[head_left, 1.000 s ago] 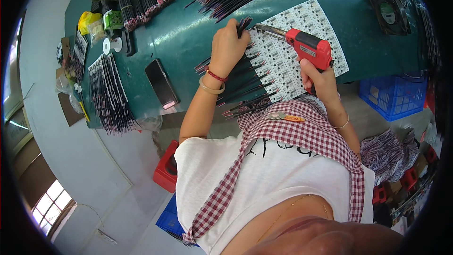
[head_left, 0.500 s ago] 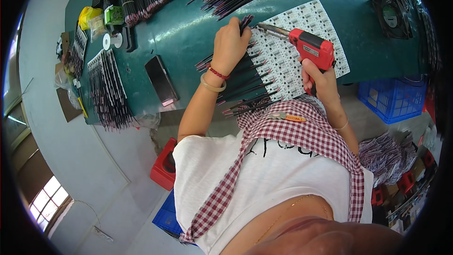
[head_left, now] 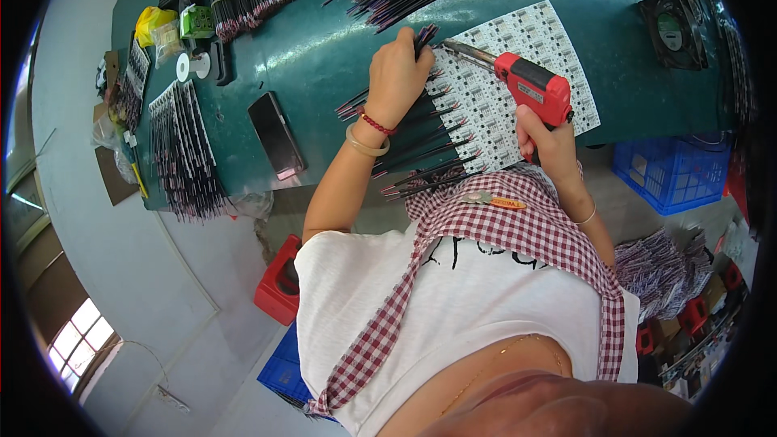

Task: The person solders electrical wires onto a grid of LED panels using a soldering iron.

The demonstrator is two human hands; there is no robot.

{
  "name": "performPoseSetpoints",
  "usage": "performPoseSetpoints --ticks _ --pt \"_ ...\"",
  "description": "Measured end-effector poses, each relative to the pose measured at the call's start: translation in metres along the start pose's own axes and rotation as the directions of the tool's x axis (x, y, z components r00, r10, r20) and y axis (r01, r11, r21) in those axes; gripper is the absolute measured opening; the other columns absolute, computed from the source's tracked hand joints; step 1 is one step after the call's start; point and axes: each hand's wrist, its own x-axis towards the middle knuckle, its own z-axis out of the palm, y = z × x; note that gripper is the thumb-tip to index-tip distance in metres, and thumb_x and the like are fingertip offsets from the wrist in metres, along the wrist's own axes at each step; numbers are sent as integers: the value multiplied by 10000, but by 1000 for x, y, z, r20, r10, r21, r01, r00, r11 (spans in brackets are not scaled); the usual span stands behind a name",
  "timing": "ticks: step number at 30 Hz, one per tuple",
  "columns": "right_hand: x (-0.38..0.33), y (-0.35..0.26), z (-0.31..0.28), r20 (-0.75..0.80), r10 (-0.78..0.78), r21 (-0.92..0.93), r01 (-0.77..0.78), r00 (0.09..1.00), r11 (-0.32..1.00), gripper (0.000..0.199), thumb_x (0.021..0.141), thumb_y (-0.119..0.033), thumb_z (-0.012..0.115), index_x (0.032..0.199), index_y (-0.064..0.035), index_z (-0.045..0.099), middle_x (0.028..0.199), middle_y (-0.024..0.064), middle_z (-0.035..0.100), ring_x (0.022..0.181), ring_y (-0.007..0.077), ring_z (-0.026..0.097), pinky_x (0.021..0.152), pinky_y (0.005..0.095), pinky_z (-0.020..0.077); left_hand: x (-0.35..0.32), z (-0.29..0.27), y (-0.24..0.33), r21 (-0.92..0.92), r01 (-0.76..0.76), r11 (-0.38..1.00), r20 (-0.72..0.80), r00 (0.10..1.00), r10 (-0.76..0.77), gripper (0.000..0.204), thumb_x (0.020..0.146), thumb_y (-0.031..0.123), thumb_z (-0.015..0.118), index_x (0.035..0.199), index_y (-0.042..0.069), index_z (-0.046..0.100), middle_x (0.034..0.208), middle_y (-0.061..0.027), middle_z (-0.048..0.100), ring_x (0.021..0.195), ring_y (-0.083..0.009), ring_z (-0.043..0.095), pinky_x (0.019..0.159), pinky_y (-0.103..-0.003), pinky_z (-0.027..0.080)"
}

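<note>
Green table [head_left: 275, 57] below; my left hand [head_left: 396, 73] grasps black wires [head_left: 425, 37] beside the far left corner of the white circuit sheet [head_left: 526, 32], my right hand [head_left: 549, 146] grips the red soldering gun [head_left: 536, 91]; I'd keep wires and tip [head_left: 451, 45] steady

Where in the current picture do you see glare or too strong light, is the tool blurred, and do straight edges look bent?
Head view: pale glare streaks the green tabletop; head view: the window at lower left is washed out; head view: the soldering gun's red body shows no obvious blur; head view: the tabletop's left edge bows outward.
</note>
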Motion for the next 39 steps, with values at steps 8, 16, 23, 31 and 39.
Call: performPoseSetpoints --ticks 8,16,23,31,39 --pt "-1 -2 2 2 19 8 -19 1000 1000 295 906 -210 567 653 -59 549 539 -7 507 450 57 464 438 215 365 0 0 -1 -12 11 1000 3 1000 -11 238 806 156 605 800 -63 514 607 -249 551 582 -411 567 547 -453 426" --pt "-2 -1 2 13 5 19 -5 1000 1000 238 910 -199 559 738 -37 575 546 -7 499 446 57 452 430 218 363 1 0 -1 -8 21 1000 11 1000 -21 240 808 163 607 795 -57 510 622 -256 556 603 -424 565 561 -464 424" --pt "-4 0 -1 -8 -9 98 10 1000 995 250 917 -176 545 1060 28 564 574 -2 492 444 50 433 426 214 376 1 -1 1 -13 9 1000 11 1000 -9 247 808 169 607 783 -48 493 625 -255 552 610 -428 561 565 -468 419" --pt "-1 3 -1 18 7 68 -8 1000 998 250 916 -182 548 1055 25 567 575 -7 491 451 43 435 423 211 370 1 -3 3 22 -5 1000 26 1000 4 188 793 114 592 755 -35 483 631 -237 575 608 -415 576 568 -491 440" --pt "-1 2 1 33 20 60 -22 999 998 264 914 -190 555 1061 29 568 576 -8 490 449 43 433 423 213 370 1 -2 1 -11 20 1000 22 1000 -20 236 804 163 595 772 -47 494 614 -251 550 597 -417 563 550 -462 417"
